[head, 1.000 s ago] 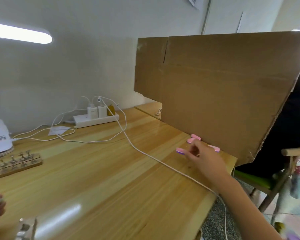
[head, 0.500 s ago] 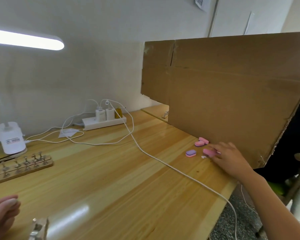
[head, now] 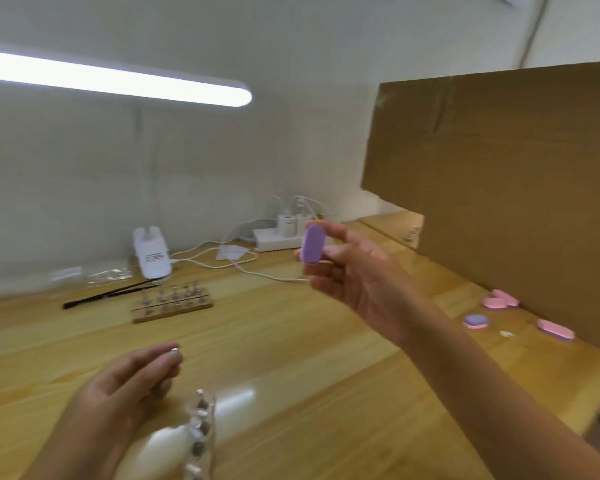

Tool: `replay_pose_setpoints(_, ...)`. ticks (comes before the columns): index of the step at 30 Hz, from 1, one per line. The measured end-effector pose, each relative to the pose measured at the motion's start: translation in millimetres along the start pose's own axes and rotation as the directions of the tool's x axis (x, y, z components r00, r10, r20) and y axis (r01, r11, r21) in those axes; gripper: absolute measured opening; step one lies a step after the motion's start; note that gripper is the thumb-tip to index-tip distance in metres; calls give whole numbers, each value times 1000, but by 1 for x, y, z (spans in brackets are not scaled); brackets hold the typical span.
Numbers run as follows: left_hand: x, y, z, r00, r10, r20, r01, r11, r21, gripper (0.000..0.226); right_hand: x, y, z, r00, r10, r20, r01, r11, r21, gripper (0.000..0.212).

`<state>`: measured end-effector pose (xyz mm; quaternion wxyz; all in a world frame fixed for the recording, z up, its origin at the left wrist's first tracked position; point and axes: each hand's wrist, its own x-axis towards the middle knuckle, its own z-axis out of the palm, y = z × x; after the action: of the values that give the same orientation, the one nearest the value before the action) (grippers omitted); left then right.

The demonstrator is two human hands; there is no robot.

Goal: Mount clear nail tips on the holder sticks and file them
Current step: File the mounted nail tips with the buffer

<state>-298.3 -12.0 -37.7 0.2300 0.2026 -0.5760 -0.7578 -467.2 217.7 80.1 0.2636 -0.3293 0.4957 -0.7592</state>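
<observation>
Nail-file block, purple and oval (head: pixel 313 249), is up in the air above the wooden surface (head: pixel 291 358), pinched between thumb and fingers in the grip of the right hand (head: pixel 357 271). The grip of the left hand (head: pixel 132 382) is narrow, with the fingertips closed on a small silver-topped holder stick (head: pixel 174 355). The view is blurred, so I cannot tell if a clear tip sits on it. I think the risk is in the filing. A clear tip is light and weakly fixed, so a hard stroke may push it off, and it would be difficult to find. The clear strip with metal studs (head: pixel 200 434) lies just beside the left hand and could be knocked.
</observation>
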Motion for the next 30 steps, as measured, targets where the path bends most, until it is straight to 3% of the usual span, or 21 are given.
replay_pose_setpoints(3,-12,12,8,998,61,3,-60,997,-46,25,14,31,49,977,132,169,-145,987,68,32)
replay_pose_setpoints(6,-16,12,4,997,79,20,-78,996,-49,36,14,63,74,965,197,172,-206,978,36,35)
replay_pose_setpoints(11,-19,17,4,997,41,62,-40,999,-21,36,2,91,74,985,146,88,-136,984,-116,39)
replay_pose_setpoints(15,-21,19,4,997,35,68,-35,999,0,36,-1,96,70,989,141,45,-134,984,-120,28)
replay_pose_setpoints(19,-24,22,5,993,47,106,-48,999,9,40,-5,100,72,993,98,62,-78,958,-276,30)
replay_pose_setpoints(25,-23,22,5,993,26,117,-19,998,-59,34,-7,101,75,994,81,67,-42,890,-453,15)
replay_pose_setpoints(30,-23,22,5,993,26,114,-14,994,-107,36,-9,99,78,985,122,120,-51,880,-473,40)
